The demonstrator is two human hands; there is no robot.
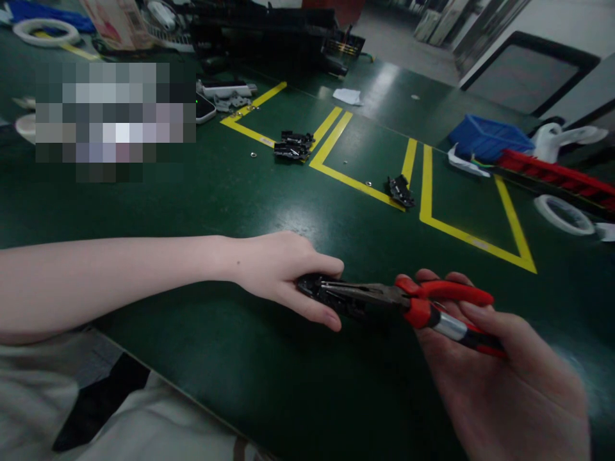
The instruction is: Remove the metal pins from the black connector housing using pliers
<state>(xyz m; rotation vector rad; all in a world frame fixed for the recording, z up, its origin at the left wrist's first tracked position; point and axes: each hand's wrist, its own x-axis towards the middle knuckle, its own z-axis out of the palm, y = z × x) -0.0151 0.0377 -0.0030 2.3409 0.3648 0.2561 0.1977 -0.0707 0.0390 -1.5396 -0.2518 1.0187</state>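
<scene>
My left hand (pixel 293 272) holds a small black plastic part (pixel 353 307) against the green tabletop, thumb on the near side and fingers on the far side. In my right hand (pixel 509 365) are red-handled needle-nose pliers (pixel 418 301), their handles lying across the palm. The long jaws point left and reach onto the black part, close to my left thumb and forefinger. Whether the jaw tips grip anything there is too small to tell. Similar black parts (pixel 293 147) lie farther back at a yellow-taped corner, and another black part (pixel 401 191) rests to their right.
Yellow tape (pixel 473 242) marks several outlines on the green table (pixel 192 198). A blue bin (pixel 487 137), a red rack (pixel 557 176) and a white ring (pixel 564 214) stand at the right. Dark equipment (pixel 269 32) fills the back. Small metal bits (pixel 253 154) are scattered about.
</scene>
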